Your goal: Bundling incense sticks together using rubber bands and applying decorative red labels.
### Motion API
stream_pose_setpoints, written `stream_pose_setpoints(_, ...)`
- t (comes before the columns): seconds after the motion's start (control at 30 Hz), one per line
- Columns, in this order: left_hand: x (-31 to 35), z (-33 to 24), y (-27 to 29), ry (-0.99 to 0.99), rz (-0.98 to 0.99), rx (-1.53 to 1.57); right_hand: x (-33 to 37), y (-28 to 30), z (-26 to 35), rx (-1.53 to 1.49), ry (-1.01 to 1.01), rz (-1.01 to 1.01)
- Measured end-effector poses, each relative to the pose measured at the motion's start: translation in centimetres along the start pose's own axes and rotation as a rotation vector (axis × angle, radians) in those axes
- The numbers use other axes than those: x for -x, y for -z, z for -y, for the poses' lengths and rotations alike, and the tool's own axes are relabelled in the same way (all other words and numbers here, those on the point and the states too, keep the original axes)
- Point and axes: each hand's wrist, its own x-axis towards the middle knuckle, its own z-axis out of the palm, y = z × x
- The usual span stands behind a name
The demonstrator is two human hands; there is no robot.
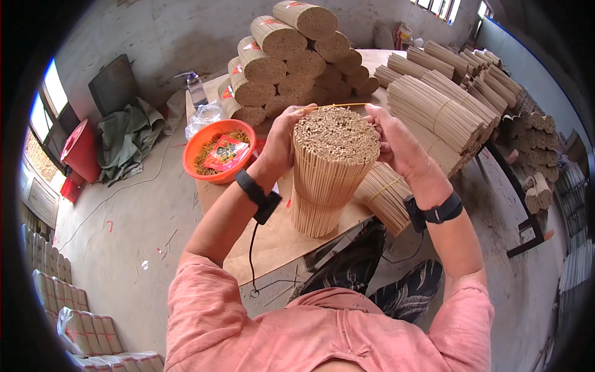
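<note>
Wearing a pink, short-sleeved cloth shirt (pixel 334 332). Pinching a thin, taut yellow band (pixel 344 105) with left hand (pixel 283 137) and right hand (pixel 398 137) along the far rim of a round, tan bundle of slender sticks (pixel 327 177), set upright on a brown wooden tabletop (pixel 273 243).

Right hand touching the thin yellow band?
Touching. Head view: the thin yellow band runs straight to the right hand, meeting it with no visible gap.

Bundled sticks (pixel 325 192) look matt wood; the bowl (pixel 211 178), glossy plastic.
</note>
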Motion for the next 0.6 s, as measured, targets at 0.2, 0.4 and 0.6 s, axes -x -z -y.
stream_pose_setpoints(0.2, -0.9, -2.2, -0.2, 0.042, 0.217, 0.345, -0.3, -0.4, 0.3, -0.013, -0.05, -0.031)
stream_pose_setpoints(0.4, -2.3, -0.9, 1.1, 0.85, 0.031, 0.911, -2.6, 2.2, -0.2, -0.189, -0.249, 0.214)
stream_pose_setpoints(0.6, -2.0, -2.9, -0.5, 0.758, 0.007, 0.569, -3.4, 3.0, -2.8, -0.251, -0.239, 0.129)
